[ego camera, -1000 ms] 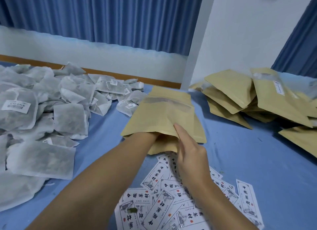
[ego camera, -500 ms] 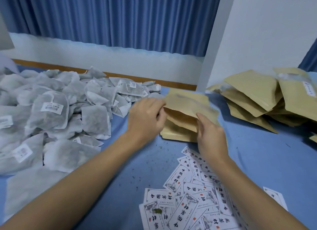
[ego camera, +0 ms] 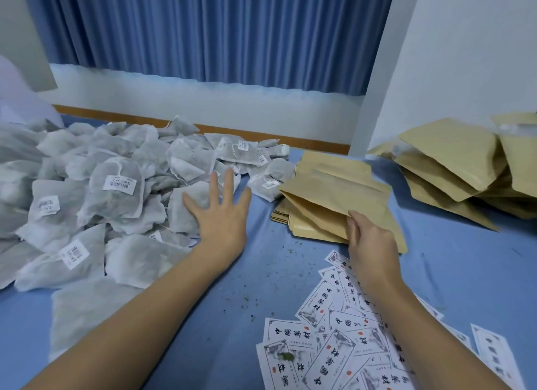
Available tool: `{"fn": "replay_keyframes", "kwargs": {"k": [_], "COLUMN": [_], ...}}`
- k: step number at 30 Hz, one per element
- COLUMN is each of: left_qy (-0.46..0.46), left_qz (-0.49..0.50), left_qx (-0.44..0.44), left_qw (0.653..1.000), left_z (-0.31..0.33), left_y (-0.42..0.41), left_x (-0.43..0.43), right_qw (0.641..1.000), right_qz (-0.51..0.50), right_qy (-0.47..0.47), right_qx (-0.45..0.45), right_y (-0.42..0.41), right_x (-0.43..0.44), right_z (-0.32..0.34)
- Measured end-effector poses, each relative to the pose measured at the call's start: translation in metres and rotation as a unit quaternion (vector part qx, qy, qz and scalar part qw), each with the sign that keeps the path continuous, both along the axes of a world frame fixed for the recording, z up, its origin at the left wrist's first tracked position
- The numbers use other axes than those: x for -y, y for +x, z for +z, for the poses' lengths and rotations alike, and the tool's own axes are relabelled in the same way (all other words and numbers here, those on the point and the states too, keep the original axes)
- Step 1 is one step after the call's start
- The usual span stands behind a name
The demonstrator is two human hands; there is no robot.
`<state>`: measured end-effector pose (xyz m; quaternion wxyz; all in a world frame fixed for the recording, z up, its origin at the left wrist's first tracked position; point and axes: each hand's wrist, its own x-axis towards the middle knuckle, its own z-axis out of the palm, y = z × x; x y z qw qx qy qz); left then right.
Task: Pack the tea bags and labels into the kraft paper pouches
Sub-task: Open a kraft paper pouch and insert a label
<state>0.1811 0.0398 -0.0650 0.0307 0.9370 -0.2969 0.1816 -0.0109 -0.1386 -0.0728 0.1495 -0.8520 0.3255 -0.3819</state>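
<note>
A left hand (ego camera: 219,215) spreads flat-fingered over a heap of tea bags (ego camera: 96,198) while the right hand (ego camera: 370,241) grips an open-mouthed kraft paper pouch (ego camera: 334,203) above scattered printed labels (ego camera: 334,346).

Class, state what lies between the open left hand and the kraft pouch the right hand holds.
Head view: mostly bare blue cloth, one tea bag at the far end.
</note>
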Motion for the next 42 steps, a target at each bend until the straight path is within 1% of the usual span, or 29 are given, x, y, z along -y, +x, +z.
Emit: {"fn": "replay_keyframes", "kwargs": {"k": [1,3,4,5,6,8,9,10,12,13,14,15,16,17,18,19,21,22,23,25,26,29,31,33,34,35,37,40,42], "left_qy": [0.02,0.042,0.025,-0.025,-0.097,-0.256,-0.312,-0.357,-0.428,-0.453,-0.47,-0.474,-0.459,-0.424,-0.373,-0.327,-0.29,-0.287,-0.289,-0.31,-0.32,-0.303,-0.252,-0.18,-0.139,-0.097,-0.041,-0.055,-0.069], "left_qz": [0.007,0.002,-0.011,-0.03,-0.054,-0.116,-0.155,-0.2,-0.293,-0.33,-0.361,-0.379,-0.383,-0.381,-0.375,-0.362,-0.316,-0.293,-0.279,-0.293,-0.313,-0.37,-0.398,-0.391,-0.365,-0.332,-0.262,-0.153,-0.116], "left_qx": [-0.002,-0.083,-0.11,-0.111,-0.11,-0.149,-0.158,-0.14,-0.063,-0.042,-0.046,-0.074,-0.124,-0.185,-0.235,-0.248,-0.182,-0.158,-0.162,-0.183,-0.148,0.025,0.101,0.141,0.138,0.113,0.023,-0.058,-0.079], "left_qw": [1.0,0.996,0.994,0.993,0.988,0.948,0.924,0.902,0.852,0.827,0.804,0.791,0.792,0.8,0.815,0.837,0.885,0.898,0.901,0.886,0.882,0.878,0.876,0.892,0.91,0.931,0.964,0.985,0.988], "left_z": [-0.001,-0.001,-0.001,-0.003,-0.005,-0.005,-0.003,0.002,0.01,0.011,0.01,0.007,0.003,-0.002,-0.008,-0.014,-0.018,-0.018,-0.016,-0.016,-0.016,-0.012,-0.009,-0.012,-0.013,-0.012,-0.008,0.008,0.019], "left_y": [0.002,0.008,0.009,0.009,0.007,-0.004,-0.01,-0.018,-0.034,-0.042,-0.053,-0.064,-0.075,-0.084,-0.09,-0.092,-0.087,-0.085,-0.083,-0.083,-0.083,-0.084,-0.087,-0.089,-0.09,-0.092,-0.093,-0.08,-0.071], "left_x": [-0.001,-0.004,-0.007,-0.01,-0.01,-0.008,-0.005,-0.002,0.005,0.01,0.014,0.017,0.02,0.023,0.026,0.028,0.028,0.024,0.02,0.013,0.011,0.019,0.028,0.036,0.039,0.041,0.049,0.086,0.112], "right_qw": [1.0,1.0,1.0,1.0,1.0,1.0,1.0,1.0,1.0,0.999,0.999,0.998,0.997,0.996,0.996,0.995,0.995,0.995,0.996,0.997,0.997,0.995,0.994,0.991,0.99,0.99,0.99,0.984,0.983], "right_qz": [0.001,0.0,-0.002,-0.003,-0.002,0.002,0.007,0.012,0.022,0.029,0.04,0.055,0.069,0.081,0.088,0.094,0.096,0.091,0.086,0.078,0.079,0.093,0.105,0.111,0.113,0.115,0.122,0.145,0.143], "right_qy": [0.0,-0.004,-0.006,-0.008,-0.008,-0.009,-0.01,-0.012,-0.013,-0.015,-0.017,-0.022,-0.026,-0.03,-0.031,-0.031,-0.031,-0.027,-0.023,-0.006,0.004,0.026,0.035,0.058,0.061,0.055,0.02,-0.028,-0.031], "right_qx": [0.002,0.006,0.008,0.01,0.011,0.011,0.013,0.015,0.018,0.02,0.02,0.02,0.018,0.014,0.004,-0.006,-0.019,-0.018,-0.009,0.005,0.004,0.001,0.005,0.037,0.051,0.062,0.075,0.103,0.115], "right_y": [0.0,0.0,-0.001,-0.001,-0.001,-0.001,-0.002,-0.002,-0.003,-0.003,-0.003,-0.003,-0.003,-0.003,-0.002,-0.002,-0.004,-0.005,-0.006,-0.007,-0.007,-0.006,-0.008,-0.008,-0.007,-0.007,-0.007,-0.007,-0.008], "right_x": [0.0,0.001,0.0,0.0,0.0,-0.001,-0.001,-0.001,-0.001,-0.001,-0.002,-0.003,-0.006,-0.007,-0.007,-0.006,-0.004,-0.005,-0.004,-0.003,-0.005,-0.007,-0.011,-0.012,-0.011,-0.01,-0.012,-0.019,-0.019], "right_z": [0.0,0.0,0.0,-0.001,0.0,0.0,-0.001,-0.001,-0.002,-0.002,-0.002,-0.001,-0.001,0.0,0.0,0.0,0.0,0.001,0.001,0.001,0.002,0.004,0.005,0.005,0.004,0.003,0.005,0.007,0.007]}}
